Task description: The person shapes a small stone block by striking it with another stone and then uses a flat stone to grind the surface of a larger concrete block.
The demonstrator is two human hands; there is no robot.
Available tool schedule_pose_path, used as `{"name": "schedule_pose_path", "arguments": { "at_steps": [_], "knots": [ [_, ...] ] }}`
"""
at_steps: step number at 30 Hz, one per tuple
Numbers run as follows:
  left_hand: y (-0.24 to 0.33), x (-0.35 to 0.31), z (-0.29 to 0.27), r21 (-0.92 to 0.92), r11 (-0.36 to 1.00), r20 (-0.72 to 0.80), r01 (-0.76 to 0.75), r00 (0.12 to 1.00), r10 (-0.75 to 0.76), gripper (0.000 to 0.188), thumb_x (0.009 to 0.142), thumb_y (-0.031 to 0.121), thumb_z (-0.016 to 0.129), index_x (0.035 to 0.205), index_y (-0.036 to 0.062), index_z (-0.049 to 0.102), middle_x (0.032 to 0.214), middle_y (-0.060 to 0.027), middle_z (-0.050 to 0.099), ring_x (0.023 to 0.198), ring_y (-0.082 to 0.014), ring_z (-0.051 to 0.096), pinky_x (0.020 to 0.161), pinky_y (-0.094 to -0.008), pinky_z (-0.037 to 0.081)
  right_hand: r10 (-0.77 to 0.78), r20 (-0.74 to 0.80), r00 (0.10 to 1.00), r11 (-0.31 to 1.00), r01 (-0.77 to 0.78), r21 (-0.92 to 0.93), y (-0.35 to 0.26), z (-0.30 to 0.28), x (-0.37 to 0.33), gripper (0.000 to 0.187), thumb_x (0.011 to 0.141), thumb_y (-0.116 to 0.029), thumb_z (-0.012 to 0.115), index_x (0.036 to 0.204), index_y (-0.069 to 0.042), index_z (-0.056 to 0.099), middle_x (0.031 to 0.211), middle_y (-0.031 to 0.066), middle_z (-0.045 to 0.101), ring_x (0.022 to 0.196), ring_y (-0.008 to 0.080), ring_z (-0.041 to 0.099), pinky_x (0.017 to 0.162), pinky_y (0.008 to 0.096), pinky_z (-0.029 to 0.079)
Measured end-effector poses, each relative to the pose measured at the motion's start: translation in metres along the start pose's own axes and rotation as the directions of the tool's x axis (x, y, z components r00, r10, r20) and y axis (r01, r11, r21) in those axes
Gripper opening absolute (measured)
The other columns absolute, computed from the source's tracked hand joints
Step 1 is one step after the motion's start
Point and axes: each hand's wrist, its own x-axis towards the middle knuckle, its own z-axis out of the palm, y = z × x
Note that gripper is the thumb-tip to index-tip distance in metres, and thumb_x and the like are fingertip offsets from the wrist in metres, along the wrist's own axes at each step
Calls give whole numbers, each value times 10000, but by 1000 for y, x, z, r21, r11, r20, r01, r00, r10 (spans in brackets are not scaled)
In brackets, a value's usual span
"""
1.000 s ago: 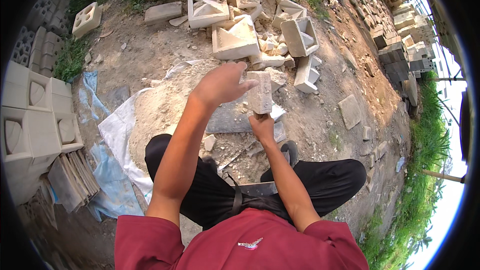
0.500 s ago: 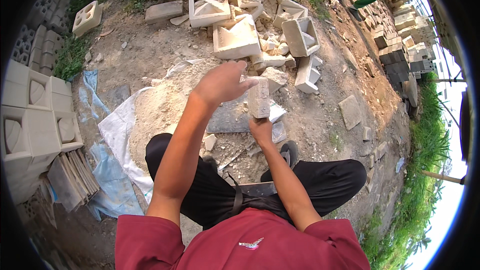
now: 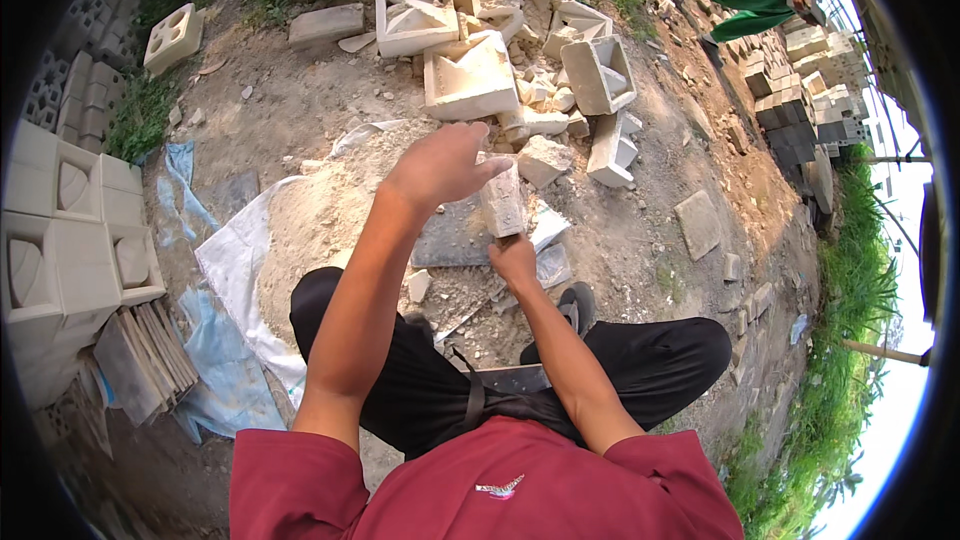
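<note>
The block (image 3: 503, 205) lies between the left fingers (image 3: 478, 133), just left of its far end, and the right fingers (image 3: 513, 254) at its near end. Rubble (image 3: 470, 80) is piled ahead on the ground (image 3: 640, 270). To the left, a sand heap (image 3: 310, 210) sits on a sheet (image 3: 236, 252); stacked blocks (image 3: 85, 265) stand farther left, panels (image 3: 148, 360) just nearer. Grass (image 3: 855, 280) edges the right.

The left hand (image 3: 440, 168) is held out with its back turned upward, its thumb (image 3: 486, 172) spread from the fingers (image 3: 466, 136) and the left forearm (image 3: 362, 300) stretched behind it. Nearer and to the right of that hand, the right hand (image 3: 514, 260) is clenched, with the right forearm (image 3: 566, 348) slanted back rightward from it.
</note>
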Motion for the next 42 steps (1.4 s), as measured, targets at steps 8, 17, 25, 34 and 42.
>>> {"name": "schedule_pose_path", "arguments": {
  "at_steps": [8,17,25,34,42],
  "knots": [
    [2,-6,-5,-21,999,17,43,999,-42,603,902,415,588,1250,-73,520,1219,-269,572,1146,-388,546,995,-413,419,-21,-74,997,976,37,214,-47,-14,12,475,698,-274,686,1030,57,614,930,271,666,914,393,656,790,397,518],
    [1,-6,-7,-12,1000,10,28,1000,-28,598,903,414,589,1253,-66,518,1207,-265,580,1122,-382,561,977,-417,431,133,275,952,978,-81,-193,-25,-19,31,512,679,-275,687,1006,107,590,909,291,652,876,424,649,761,456,522],
    [8,-1,-8,-36,999,28,35,999,-34,580,898,408,594,1220,-71,534,1177,-271,591,1104,-389,566,962,-417,438,-50,-27,998,998,49,-47,20,0,0,513,704,-244,673,1074,99,580,1044,289,633,988,391,623,844,396,505],
    [0,-6,-2,-16,1000,-37,22,999,-22,588,896,409,596,1235,-67,527,1183,-266,590,1118,-383,562,975,-416,433,-72,-50,996,976,81,203,-6,-6,-4,490,718,-264,679,1046,88,586,949,292,653,922,430,635,801,448,514],
    [2,-5,-3,-5,999,9,34,999,-34,605,898,415,592,1260,-63,514,1219,-265,573,1142,-381,551,995,-411,422,29,167,986,995,-12,-100,-11,-8,2,454,720,-264,685,1019,66,598,928,279,659,914,410,643,793,448,518]
  ]
}}
